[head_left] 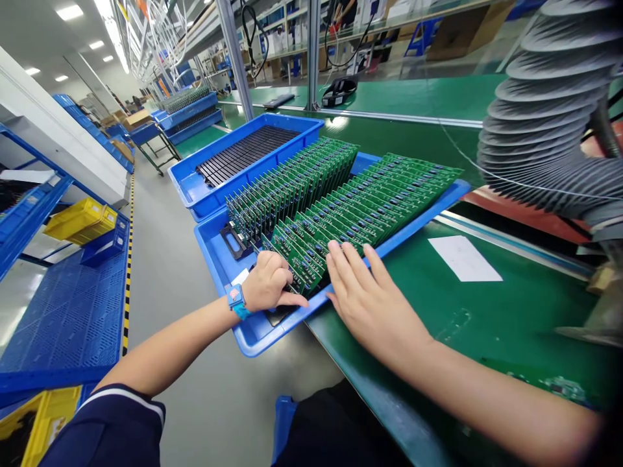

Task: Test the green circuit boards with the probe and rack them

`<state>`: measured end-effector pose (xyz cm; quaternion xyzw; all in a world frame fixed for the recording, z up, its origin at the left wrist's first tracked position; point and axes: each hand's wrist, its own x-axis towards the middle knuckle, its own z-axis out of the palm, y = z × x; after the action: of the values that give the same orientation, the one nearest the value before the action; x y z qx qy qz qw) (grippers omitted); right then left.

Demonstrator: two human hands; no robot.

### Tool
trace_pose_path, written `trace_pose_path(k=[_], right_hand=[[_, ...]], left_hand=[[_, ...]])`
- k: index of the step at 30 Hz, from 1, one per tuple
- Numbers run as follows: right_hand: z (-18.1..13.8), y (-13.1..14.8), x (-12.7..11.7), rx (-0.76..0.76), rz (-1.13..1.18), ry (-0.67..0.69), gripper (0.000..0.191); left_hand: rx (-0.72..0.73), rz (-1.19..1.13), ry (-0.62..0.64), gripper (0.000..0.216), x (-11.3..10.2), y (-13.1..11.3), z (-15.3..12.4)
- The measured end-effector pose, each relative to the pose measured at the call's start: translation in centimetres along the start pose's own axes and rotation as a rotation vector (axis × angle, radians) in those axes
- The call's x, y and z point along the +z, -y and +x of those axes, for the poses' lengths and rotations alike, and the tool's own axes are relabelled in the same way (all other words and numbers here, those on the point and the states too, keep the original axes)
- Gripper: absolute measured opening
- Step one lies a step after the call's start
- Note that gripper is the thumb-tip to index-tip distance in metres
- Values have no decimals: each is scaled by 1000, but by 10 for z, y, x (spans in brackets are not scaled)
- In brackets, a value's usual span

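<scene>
My left hand (267,283) is curled on the nearest green circuit boards (304,263) racked upright in the blue tray (253,337) at the bench edge, my right hand (370,295) lies flat and open against the row; picking stage, next pull wants one board separated cleanly.

I see a green worktop (487,311) running away under a metal frame post (233,58). To my left lies a grey floor (165,259) edged with yellow-black tape (127,285), blue racks (29,207) with yellow bins (80,219), and ceiling light panels (69,11) glowing overhead.
</scene>
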<state>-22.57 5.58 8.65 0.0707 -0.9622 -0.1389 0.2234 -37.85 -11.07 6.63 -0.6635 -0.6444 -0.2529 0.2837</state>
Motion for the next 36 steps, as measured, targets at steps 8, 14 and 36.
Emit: trace_pose_path(k=[8, 14, 36], right_hand=[[3, -15, 4, 49, 165, -78, 49], [3, -23, 2, -18, 312, -109, 35], [-19, -54, 10, 354, 510, -99, 34]], left_hand=[[2, -92, -32, 43, -5, -1, 8], [-12, -159, -54, 40, -3, -1, 9], [-1290, -1027, 76, 82, -3, 43, -3]])
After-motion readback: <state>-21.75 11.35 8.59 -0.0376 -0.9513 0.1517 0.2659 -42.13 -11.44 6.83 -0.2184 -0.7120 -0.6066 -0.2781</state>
